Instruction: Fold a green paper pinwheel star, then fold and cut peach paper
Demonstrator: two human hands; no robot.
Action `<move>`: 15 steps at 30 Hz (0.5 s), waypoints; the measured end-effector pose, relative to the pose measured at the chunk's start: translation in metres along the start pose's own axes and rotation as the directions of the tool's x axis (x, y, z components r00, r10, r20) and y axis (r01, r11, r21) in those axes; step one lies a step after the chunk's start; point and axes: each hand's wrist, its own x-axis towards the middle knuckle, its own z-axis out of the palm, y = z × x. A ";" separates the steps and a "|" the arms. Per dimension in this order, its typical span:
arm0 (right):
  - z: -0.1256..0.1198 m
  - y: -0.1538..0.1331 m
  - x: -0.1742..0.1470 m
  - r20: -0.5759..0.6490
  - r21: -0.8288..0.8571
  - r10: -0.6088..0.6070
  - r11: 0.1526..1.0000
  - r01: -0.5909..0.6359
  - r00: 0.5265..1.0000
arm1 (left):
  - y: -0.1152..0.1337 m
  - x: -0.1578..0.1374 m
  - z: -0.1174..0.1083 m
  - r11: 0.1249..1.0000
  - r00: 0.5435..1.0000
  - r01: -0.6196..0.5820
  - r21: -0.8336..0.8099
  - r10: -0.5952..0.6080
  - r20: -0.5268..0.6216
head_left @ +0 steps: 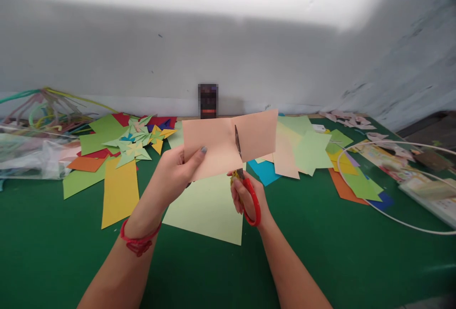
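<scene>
A peach sheet of paper (pixel 213 138) is held up above the table, with a crease and a cut running near its middle. My left hand (pixel 181 164) pinches its left part, thumb on the near face. My right hand (pixel 249 195) grips a pair of scissors (pixel 253 209) with red and yellow handles. Their dark blades point away from me and lie at the cut, the right part of the sheet angling off beside them. Beneath both hands a pale green sheet (pixel 210 214) lies on the green tabletop (pixel 199 271).
Folded paper stars (pixel 137 140) and coloured sheets lie at the left, near a clear plastic bag (pixel 35 152). More sheets (pixel 302 143) spread at the right, beside a looped white cable (pixel 384 211). A dark, blurred-out object (pixel 208 101) stands against the wall.
</scene>
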 end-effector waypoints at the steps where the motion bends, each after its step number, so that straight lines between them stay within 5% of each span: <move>1: 0.000 0.000 0.000 -0.001 0.001 -0.001 1.000 0.001 1.000 | 0.000 0.000 0.000 1.000 1.000 -0.001 -0.002 0.001 0.004; 15: 0.001 -0.002 0.000 -0.052 -0.073 0.039 0.996 -0.042 0.998 | -0.006 0.003 -0.003 0.999 0.999 0.017 -0.032 -0.016 0.035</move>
